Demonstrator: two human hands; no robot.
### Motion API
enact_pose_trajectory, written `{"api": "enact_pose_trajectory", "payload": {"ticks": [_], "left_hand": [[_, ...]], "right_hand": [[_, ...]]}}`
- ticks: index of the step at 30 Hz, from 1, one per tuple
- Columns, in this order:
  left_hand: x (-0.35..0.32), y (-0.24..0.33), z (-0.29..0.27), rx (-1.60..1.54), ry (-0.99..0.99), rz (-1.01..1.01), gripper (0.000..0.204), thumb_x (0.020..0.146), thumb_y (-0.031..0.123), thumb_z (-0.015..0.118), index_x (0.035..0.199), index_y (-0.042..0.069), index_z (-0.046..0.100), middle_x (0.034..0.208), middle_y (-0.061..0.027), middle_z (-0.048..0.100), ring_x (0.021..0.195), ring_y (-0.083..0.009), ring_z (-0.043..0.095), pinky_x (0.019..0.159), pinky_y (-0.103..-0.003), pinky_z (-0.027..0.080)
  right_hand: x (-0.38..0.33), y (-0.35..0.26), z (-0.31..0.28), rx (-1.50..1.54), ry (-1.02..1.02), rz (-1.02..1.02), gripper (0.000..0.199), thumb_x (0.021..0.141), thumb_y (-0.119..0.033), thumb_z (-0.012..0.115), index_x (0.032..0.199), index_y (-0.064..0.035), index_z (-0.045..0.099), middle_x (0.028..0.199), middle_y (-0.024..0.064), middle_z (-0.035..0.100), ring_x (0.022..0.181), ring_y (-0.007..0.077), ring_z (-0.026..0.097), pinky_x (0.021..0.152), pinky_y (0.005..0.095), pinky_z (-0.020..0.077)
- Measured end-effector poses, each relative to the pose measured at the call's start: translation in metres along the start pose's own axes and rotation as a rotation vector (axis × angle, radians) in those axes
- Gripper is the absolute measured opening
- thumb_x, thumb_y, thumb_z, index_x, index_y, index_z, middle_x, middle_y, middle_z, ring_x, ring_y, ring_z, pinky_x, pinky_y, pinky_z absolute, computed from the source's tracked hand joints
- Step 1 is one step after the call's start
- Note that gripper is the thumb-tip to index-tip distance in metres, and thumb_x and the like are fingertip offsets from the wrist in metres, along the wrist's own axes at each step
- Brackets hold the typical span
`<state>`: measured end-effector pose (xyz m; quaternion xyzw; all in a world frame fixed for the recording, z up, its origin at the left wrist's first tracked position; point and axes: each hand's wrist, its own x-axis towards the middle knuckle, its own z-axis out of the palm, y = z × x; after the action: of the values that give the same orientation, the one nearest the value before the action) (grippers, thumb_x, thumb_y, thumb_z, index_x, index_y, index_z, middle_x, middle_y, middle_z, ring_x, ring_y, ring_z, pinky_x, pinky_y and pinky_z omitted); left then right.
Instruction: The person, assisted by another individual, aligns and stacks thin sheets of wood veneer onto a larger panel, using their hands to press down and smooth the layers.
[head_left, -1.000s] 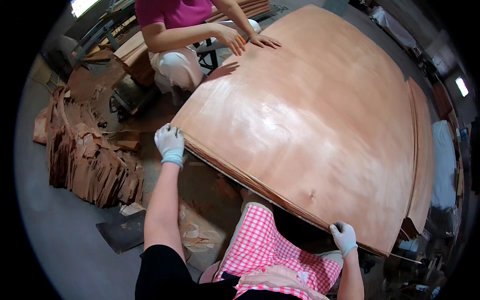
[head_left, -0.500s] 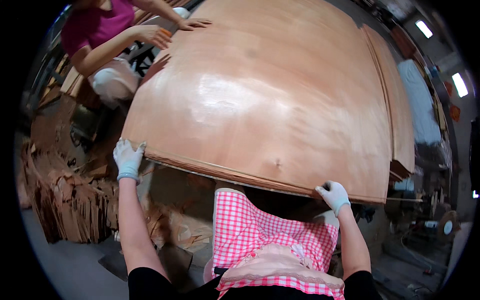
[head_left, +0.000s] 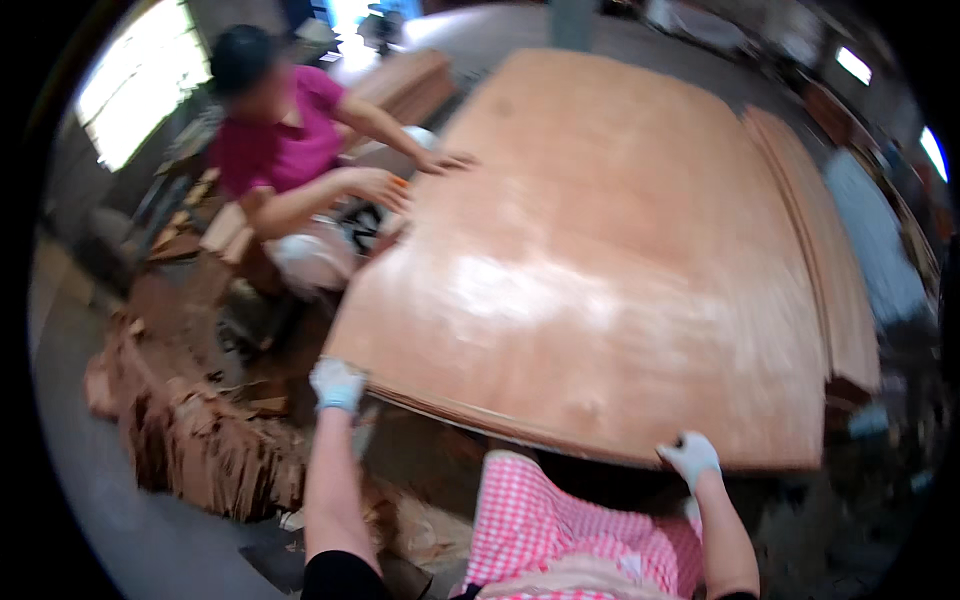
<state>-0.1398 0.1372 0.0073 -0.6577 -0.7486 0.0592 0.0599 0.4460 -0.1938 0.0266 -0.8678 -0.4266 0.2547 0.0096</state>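
Observation:
A broad, reddish-brown wood veneer sheet [head_left: 590, 230] lies flat on a stack whose layered edges [head_left: 450, 412] show along the near side. My left hand [head_left: 337, 385], in a white glove with a pale blue cuff, is closed on the sheet's near left corner; motion blur softens its fingers. My right hand [head_left: 692, 457], gloved alike, grips the near edge toward the right corner, its thumb side at the rim. Fingers under the edge are hidden, so how many layers they hold cannot be told.
At the left side a co-worker in a magenta top [head_left: 275, 145] rests one hand [head_left: 440, 162] on the sheet. Torn veneer scraps [head_left: 215, 450] pile up at the lower left. Another wood stack [head_left: 815, 240] stands along the right, beside a pale covered bundle [head_left: 875, 235].
My view has tilted up and swung left, so the whole scene sits lower and further right. Both my hands stay at the same places on the near edge.

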Motion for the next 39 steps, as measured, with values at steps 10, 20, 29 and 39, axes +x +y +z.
{"api": "enact_pose_trajectory", "payload": {"ticks": [10, 20, 29, 39], "left_hand": [[-0.002, 0.007, -0.010, -0.231, -0.247, -0.216, 0.088, 0.078, 0.063, 0.070, 0.140, 0.003, 0.052, 0.152, -0.0184, 0.043, 0.141, -0.0318, 0.039, 0.117, -0.045, 0.028], [0.001, 0.009, -0.010, -0.254, -0.266, -0.225, 0.093, 0.077, 0.064, 0.070, 0.143, 0.003, 0.047, 0.152, -0.0193, 0.042, 0.142, -0.0323, 0.039, 0.118, -0.045, 0.027], [-0.005, 0.002, -0.019, -0.282, -0.286, -0.250, 0.095, 0.076, 0.067, 0.069, 0.144, 0.004, 0.046, 0.152, -0.0197, 0.041, 0.142, -0.0323, 0.038, 0.120, -0.047, 0.021], [-0.052, 0.077, -0.043, -0.359, 0.219, -0.176, 0.089, 0.089, 0.052, 0.059, 0.148, -0.010, 0.034, 0.156, -0.0302, 0.031, 0.147, -0.0419, 0.027, 0.122, -0.053, 0.013]], "right_hand": [[0.002, 0.007, 0.002, 0.092, 0.005, 0.025, 0.045, 0.072, -0.045, 0.079, 0.080, -0.0011, 0.073, 0.079, 0.0198, 0.071, 0.075, 0.0320, 0.070, 0.071, 0.0413, 0.0532], [0.008, 0.016, 0.007, 0.098, 0.008, 0.031, 0.045, 0.071, -0.044, 0.080, 0.081, -0.0010, 0.074, 0.079, 0.0198, 0.071, 0.075, 0.0319, 0.070, 0.072, 0.0408, 0.0536], [0.002, 0.006, 0.002, 0.117, 0.009, 0.021, 0.044, 0.071, -0.042, 0.082, 0.080, 0.0002, 0.073, 0.074, 0.0178, 0.070, 0.069, 0.0273, 0.068, 0.068, 0.0392, 0.0527], [0.001, 0.005, -0.003, 0.100, -0.016, 0.035, 0.044, 0.071, -0.043, 0.081, 0.080, -0.0005, 0.074, 0.076, 0.0180, 0.072, 0.071, 0.0281, 0.070, 0.069, 0.0390, 0.0535]]}}
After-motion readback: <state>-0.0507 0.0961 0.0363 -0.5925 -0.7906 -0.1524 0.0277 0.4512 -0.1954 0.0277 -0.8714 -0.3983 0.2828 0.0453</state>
